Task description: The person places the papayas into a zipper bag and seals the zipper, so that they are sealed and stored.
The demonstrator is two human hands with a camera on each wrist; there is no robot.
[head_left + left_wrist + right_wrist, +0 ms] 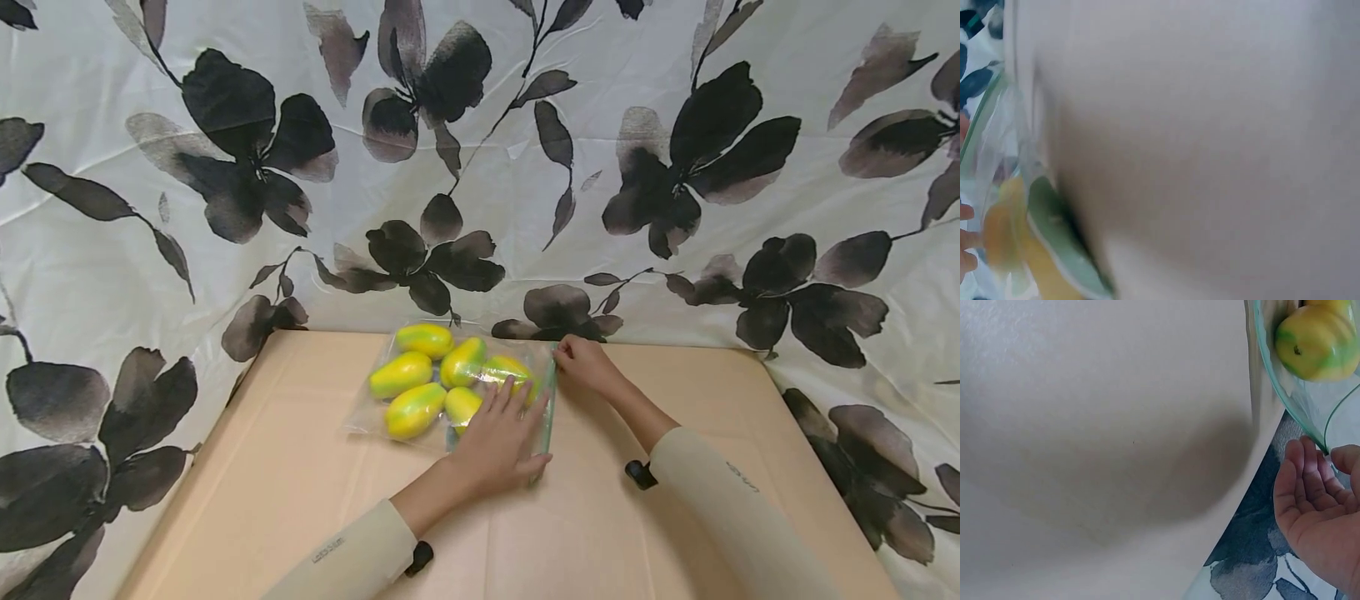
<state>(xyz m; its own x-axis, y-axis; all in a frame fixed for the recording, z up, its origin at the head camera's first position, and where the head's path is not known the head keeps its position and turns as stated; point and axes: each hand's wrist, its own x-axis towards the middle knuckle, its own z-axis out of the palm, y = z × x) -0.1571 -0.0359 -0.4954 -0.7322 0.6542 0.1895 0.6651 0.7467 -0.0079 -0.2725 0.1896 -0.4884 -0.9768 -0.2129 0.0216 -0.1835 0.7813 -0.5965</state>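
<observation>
A clear plastic zip bag (362, 422) with a green edge strip (551, 408) lies on the board, its mouth end to the right. Inside are several yellow-green fruits (415, 410), shaped like mangoes or small papayas. My left hand (498, 442) rests spread over the bag's right part, fingers fairly straight, covering part of one fruit. With thumb and fingertips, my right hand (588, 364) pinches the far corner of the bag's mouth. The right wrist view shows that pinch at the green rim (1324, 449), with the mouth parted beside a fruit (1316, 347).
The bag lies near the back edge of a tan cardboard-like surface (300, 517). Behind it hangs a white cloth (540, 275) with dark printed flowers, which also shows on both sides. Light sleeves and dark wrist straps cover the forearms.
</observation>
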